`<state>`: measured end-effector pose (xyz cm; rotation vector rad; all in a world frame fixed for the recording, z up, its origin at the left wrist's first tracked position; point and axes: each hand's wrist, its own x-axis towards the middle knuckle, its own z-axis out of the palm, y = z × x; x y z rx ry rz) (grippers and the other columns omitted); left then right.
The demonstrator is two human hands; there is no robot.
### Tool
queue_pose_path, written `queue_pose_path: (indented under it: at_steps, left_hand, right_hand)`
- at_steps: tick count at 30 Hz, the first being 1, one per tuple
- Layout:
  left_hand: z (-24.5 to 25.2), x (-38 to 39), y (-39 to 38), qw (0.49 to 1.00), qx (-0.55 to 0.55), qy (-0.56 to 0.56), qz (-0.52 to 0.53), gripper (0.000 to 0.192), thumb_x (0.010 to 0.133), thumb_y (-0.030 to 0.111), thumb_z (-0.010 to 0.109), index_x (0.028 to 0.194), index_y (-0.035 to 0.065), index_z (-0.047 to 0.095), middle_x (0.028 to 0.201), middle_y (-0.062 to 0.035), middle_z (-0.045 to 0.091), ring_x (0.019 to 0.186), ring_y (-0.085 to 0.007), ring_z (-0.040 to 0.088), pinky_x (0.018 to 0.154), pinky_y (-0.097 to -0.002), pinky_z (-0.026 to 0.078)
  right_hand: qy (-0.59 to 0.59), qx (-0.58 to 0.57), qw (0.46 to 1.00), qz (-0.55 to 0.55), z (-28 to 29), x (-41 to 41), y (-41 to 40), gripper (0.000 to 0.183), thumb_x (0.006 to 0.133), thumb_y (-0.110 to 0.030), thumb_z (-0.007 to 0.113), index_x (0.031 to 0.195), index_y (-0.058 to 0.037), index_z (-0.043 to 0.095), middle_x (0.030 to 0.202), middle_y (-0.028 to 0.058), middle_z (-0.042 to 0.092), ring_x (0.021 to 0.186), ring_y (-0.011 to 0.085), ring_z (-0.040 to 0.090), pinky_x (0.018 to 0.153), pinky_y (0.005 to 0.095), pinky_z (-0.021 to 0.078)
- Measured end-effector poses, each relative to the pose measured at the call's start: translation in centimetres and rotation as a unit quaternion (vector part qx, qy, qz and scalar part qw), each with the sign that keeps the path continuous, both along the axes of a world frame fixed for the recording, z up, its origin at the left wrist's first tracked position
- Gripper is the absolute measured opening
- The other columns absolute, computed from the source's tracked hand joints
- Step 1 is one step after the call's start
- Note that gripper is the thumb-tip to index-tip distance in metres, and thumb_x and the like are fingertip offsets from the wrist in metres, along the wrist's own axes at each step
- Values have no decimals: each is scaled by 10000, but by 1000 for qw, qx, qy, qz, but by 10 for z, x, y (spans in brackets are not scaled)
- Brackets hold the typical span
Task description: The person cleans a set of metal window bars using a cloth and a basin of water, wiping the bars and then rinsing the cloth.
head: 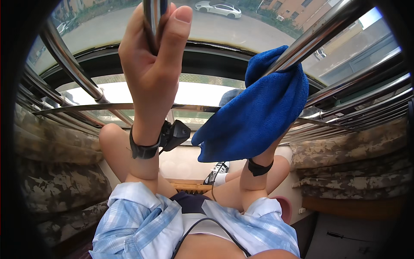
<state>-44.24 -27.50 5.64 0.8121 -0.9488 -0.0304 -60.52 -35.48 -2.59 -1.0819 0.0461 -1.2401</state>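
My left hand (152, 61) is raised and wrapped around an upright metal window bar (155, 24). On the right, a blue microfibre cloth (252, 113) is folded around a thicker-looking slanted metal bar (310, 35). The cloth drapes down and covers my right hand; only the forearm (258, 184) below it shows. That hand appears to press the cloth about the bar, though its fingers are hidden. A flat metal crossbar (194, 107) runs behind both arms. Black straps circle both wrists, and a small black camera (176, 134) sits on the left one.
More metal bars (69, 64) stand to the left. Camouflage-patterned curtains (349, 158) hang at both sides. Beyond the bars are window glass and a road with a white car (218, 9). Below are my bent knees, a shoe (216, 173) and a pink rounded object (283, 208). A cable (207, 220) crosses my front.
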Motion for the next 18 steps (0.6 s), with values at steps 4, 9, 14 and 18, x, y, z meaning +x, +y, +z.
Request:
queue_pose_path:
  at_steps: [4, 9, 14, 18]
  left_hand:
    - [-2, 2, 0, 1000, 6, -14, -11, 131, 850, 178, 552, 868, 49, 537, 534, 53, 349, 443, -16, 292, 404, -167, 221]
    - [3, -4, -1, 1000, 7, 3, -8, 145, 843, 204, 563, 843, 62, 537, 533, 56, 343, 441, -16, 285, 403, -168, 217]
    - [1, 1, 1, 1000, 12, -12, -11, 160, 844, 219, 567, 836, 62, 539, 538, 63, 340, 444, -12, 278, 404, -167, 212]
    - [0, 4, 3, 999, 11, -25, -23, 141, 852, 200, 561, 836, 61, 544, 542, 68, 339, 452, -3, 280, 407, -160, 208]
  right_hand:
    - [97, -192, 943, -252, 36, -5, -6, 562, 870, -404, 384, 1299, -51, 298, 1221, 127, 446, 1032, 201, 519, 866, 323, 469]
    - [182, -277, 859, -390, 46, -9, -3, 523, 863, -293, 475, 1282, -29, 308, 1203, 134, 453, 1024, 197, 522, 857, 315, 472]
    - [209, -367, 807, -412, 31, 7, 26, 377, 875, -192, 479, 1182, 18, 418, 1069, 119, 540, 886, 154, 560, 757, 286, 489]
    - [326, -147, 873, -332, 32, 11, 43, 402, 913, -305, 322, 1152, -19, 472, 989, 59, 561, 808, 98, 551, 672, 201, 473]
